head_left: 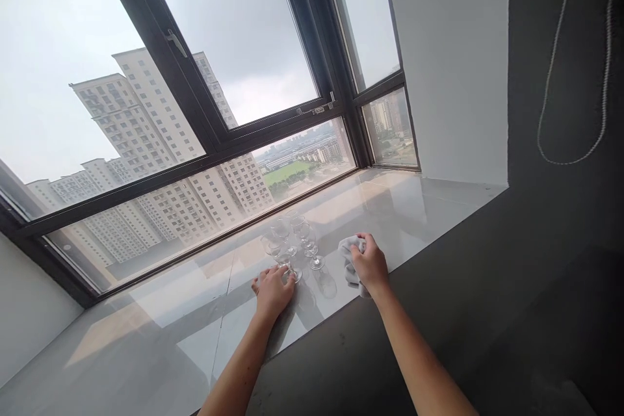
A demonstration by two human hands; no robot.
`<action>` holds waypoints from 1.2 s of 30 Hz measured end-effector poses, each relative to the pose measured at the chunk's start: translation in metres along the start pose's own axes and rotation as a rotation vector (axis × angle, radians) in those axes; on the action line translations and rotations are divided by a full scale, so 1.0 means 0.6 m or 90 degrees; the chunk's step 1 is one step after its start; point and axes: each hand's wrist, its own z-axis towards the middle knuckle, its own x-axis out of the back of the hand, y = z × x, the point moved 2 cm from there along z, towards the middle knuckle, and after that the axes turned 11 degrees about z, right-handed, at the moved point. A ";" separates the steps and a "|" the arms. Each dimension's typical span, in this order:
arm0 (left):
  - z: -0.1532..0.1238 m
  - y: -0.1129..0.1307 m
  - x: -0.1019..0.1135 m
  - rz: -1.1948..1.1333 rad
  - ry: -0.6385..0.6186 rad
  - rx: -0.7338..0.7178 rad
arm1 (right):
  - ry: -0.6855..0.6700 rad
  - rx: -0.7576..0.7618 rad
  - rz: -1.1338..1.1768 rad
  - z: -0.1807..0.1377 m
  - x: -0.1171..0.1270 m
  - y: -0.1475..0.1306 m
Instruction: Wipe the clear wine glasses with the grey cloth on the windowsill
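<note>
Several clear stemmed glasses (298, 234) stand together on a glossy pale window ledge (160, 331). My left hand (272, 291) rests on the ledge with its fingers curled around the foot of the nearest glass (285, 264). To the right of the glasses, my right hand (371, 264) is closed on a crumpled white cloth (349, 252) that lies against the ledge.
A large dark-framed window (214, 136) runs along the far edge of the ledge, with tall buildings outside. A white wall (453, 65) closes the ledge on the right. A dark wall (560, 208) with a hanging cord (575, 78) drops below the ledge's front edge.
</note>
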 end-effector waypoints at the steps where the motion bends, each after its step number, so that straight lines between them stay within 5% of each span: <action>1: 0.000 0.000 0.000 0.006 0.002 0.001 | 0.000 0.002 -0.001 0.000 0.000 0.000; 21: 0.014 -0.012 -0.016 -0.067 0.043 -0.021 | -0.006 -0.018 -0.025 -0.003 -0.003 -0.005; 36: 0.009 -0.001 -0.002 0.004 -0.037 0.016 | -0.017 -0.024 -0.058 -0.005 -0.003 -0.004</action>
